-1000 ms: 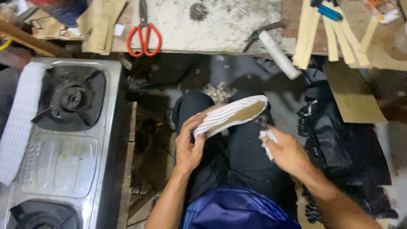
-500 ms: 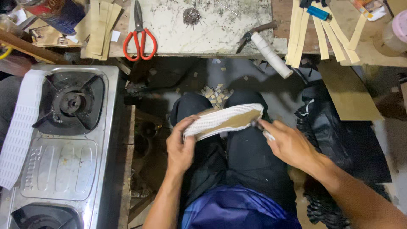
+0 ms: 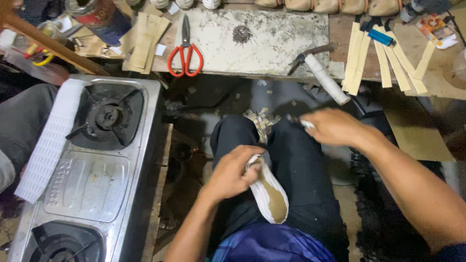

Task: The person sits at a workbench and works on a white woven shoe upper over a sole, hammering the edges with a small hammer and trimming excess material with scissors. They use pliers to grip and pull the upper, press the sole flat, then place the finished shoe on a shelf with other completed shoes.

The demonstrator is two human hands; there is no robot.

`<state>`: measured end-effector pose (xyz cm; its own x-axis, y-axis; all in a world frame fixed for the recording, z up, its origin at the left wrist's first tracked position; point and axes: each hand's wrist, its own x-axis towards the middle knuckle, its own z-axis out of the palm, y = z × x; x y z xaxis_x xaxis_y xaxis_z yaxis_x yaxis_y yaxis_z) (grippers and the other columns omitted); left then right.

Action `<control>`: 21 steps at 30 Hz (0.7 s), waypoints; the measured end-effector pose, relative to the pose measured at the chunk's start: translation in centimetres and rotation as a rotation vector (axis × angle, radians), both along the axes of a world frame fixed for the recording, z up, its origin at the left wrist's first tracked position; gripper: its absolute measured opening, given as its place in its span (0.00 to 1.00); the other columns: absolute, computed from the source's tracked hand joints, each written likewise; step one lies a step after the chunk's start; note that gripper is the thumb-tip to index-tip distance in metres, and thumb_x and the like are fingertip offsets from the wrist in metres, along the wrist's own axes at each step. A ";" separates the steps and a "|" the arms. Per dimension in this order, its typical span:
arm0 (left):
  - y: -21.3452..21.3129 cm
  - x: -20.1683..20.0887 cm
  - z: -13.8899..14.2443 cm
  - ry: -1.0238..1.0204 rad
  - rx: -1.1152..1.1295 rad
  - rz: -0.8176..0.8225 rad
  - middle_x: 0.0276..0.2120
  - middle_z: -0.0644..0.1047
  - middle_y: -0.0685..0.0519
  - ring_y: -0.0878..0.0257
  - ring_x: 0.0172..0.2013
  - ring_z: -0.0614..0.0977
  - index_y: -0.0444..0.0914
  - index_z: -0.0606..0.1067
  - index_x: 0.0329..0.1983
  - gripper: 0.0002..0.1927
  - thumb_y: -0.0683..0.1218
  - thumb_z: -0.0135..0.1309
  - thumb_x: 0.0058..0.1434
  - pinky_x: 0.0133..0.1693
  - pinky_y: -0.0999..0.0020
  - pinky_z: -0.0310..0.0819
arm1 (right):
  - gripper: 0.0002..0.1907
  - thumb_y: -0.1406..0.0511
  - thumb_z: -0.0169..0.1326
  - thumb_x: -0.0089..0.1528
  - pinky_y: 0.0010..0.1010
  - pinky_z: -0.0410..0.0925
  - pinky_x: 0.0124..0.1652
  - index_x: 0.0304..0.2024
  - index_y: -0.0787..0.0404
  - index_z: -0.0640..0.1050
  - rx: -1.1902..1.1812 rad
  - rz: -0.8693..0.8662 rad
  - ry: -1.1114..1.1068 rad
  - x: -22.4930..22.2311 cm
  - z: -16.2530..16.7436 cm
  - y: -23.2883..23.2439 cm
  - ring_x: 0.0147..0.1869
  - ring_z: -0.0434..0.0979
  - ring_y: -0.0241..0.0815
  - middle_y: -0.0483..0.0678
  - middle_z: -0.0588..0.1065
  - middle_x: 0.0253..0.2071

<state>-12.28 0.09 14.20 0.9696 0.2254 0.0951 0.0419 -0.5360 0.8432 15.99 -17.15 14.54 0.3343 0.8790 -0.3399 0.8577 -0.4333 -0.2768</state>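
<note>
Stove [image 3: 92, 160] blocks left; lap [image 3: 310, 170] open.

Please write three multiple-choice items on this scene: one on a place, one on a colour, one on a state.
1. Where do the scissors lie?
A. on the stove
B. on the worktop
C. on the person's lap

2. What colour are the scissors' handles?
A. red
B. blue
C. green

3. What is the left hand doing?
A. hanging free
B. resting flat on the stove
C. gripping the shoe

Answers:
1. B: the scissors lie on the pale worktop, above the stove.
2. A: both handle loops are red.
3. C: the left hand's fingers wrap the end of the white shoe on the lap, while the right hand is raised near the knee, pinching something small and blurred.
</note>
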 end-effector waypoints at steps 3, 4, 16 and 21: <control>-2.0 1.3 0.5 -0.223 0.027 -0.049 0.61 0.75 0.41 0.44 0.64 0.75 0.33 0.71 0.61 0.27 0.46 0.54 0.57 0.64 0.54 0.68 | 0.12 0.62 0.51 0.66 0.56 0.70 0.47 0.43 0.63 0.80 0.157 -0.053 -0.151 1.5 -0.5 5.9 0.46 0.79 0.66 0.63 0.79 0.39; -2.5 1.5 0.6 -0.216 0.023 -0.073 0.63 0.73 0.40 0.43 0.66 0.72 0.33 0.71 0.61 0.28 0.47 0.55 0.58 0.65 0.53 0.66 | 0.13 0.63 0.50 0.64 0.56 0.70 0.45 0.46 0.65 0.78 0.314 -0.036 -0.178 1.9 -0.6 7.4 0.44 0.78 0.67 0.64 0.79 0.39; -0.1 1.4 -3.5 -0.176 -0.227 -0.079 0.66 0.75 0.46 0.45 0.72 0.66 0.34 0.76 0.61 0.22 0.50 0.38 0.76 0.73 0.51 0.51 | 0.12 0.60 0.51 0.65 0.42 0.72 0.37 0.41 0.63 0.77 0.253 -0.360 0.263 -1.9 1.3 2.5 0.34 0.83 0.50 0.53 0.80 0.31; -0.2 2.5 -5.2 -0.236 -0.279 -0.027 0.62 0.74 0.45 0.49 0.65 0.73 0.34 0.76 0.58 0.22 0.52 0.37 0.77 0.67 0.55 0.63 | 0.12 0.60 0.49 0.64 0.33 0.74 0.43 0.45 0.57 0.80 0.126 -0.365 0.580 -9.2 2.6 -4.1 0.40 0.84 0.38 0.46 0.84 0.34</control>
<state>-9.78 -0.08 9.02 0.9342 0.2492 0.2552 -0.1821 -0.2821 0.9420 6.83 -21.21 17.19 0.4116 0.7893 -0.4557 0.3614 -0.6003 -0.7134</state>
